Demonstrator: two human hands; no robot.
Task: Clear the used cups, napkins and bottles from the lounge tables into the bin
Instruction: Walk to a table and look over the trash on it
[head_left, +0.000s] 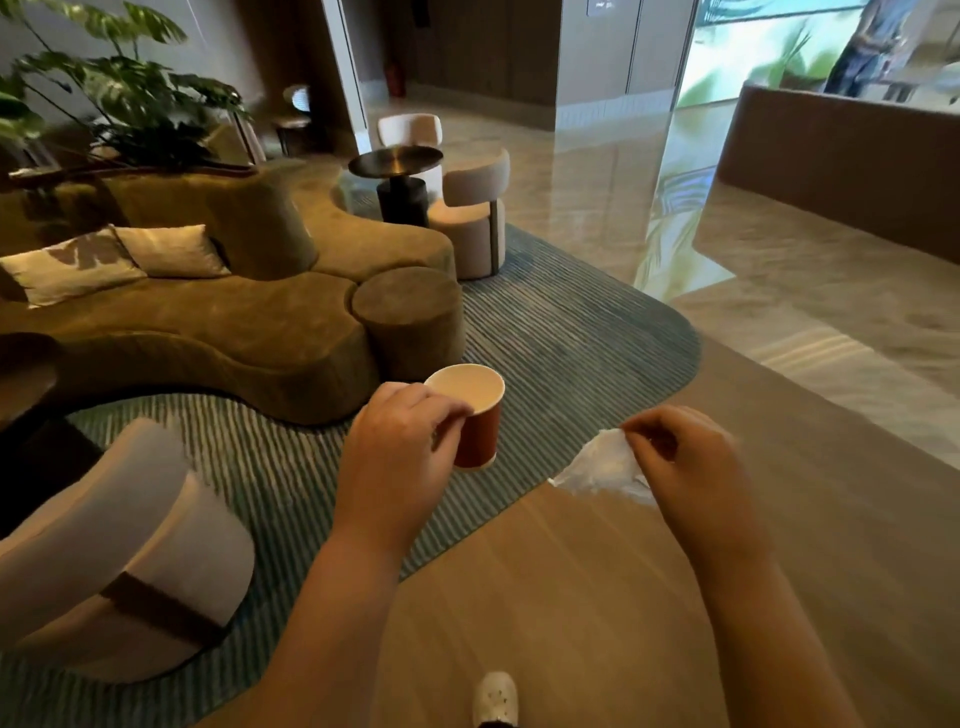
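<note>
We note the left hand (400, 447) gripping a red paper cup (475, 421) at its rim, upright. The right hand (691, 467) pinches a crumpled white napkin (602, 467).

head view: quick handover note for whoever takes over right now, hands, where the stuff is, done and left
Left hand pinches the rim of a red paper cup with a white inside, carried in the air.
Right hand pinches a crumpled white paper napkin, also in the air.
Done: both are picked up, off any table.
Left: no bin in view; find it and drop both in.
</note>
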